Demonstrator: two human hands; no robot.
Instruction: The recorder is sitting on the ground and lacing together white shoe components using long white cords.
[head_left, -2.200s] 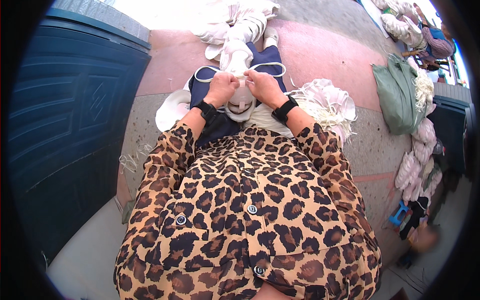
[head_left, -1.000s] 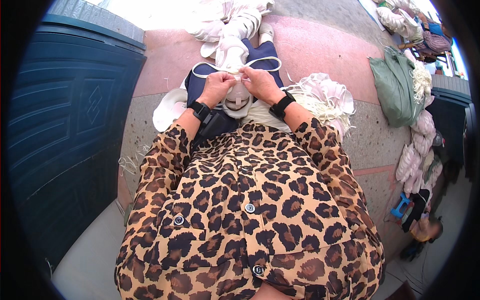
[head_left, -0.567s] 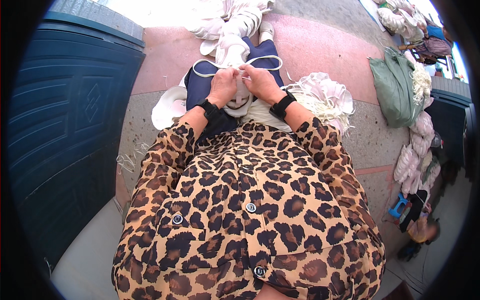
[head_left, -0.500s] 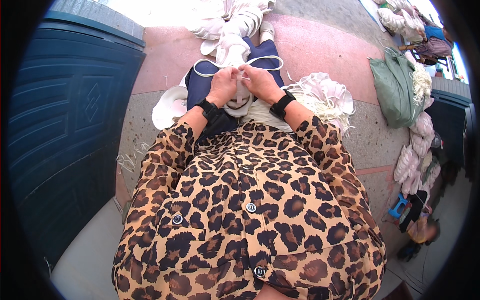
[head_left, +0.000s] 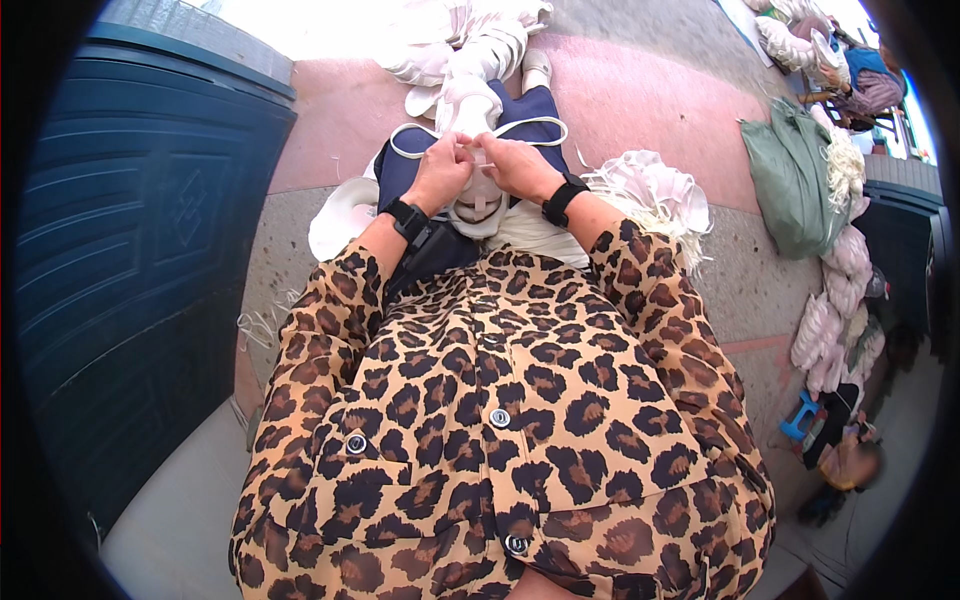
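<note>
My left hand and my right hand are close together over my lap, fingertips pinched on a white shoelace. The lace loops out past both hands, one loop on each side. Beneath my fingers lies a white shoe upper, its opening towards me. More white uppers run in a stacked row away from me between my legs. The lace ends at my fingertips are too small to make out.
Loose white laces and pale uppers are heaped at my right thigh; another white upper lies left. A blue metal door stands at the left. Farther right are a green sack, bundled uppers, a blue stool and other people.
Both hands keep their pinch on the lace and have shifted only slightly. At the far right, a person's arm and a bundle of uppers have moved.
</note>
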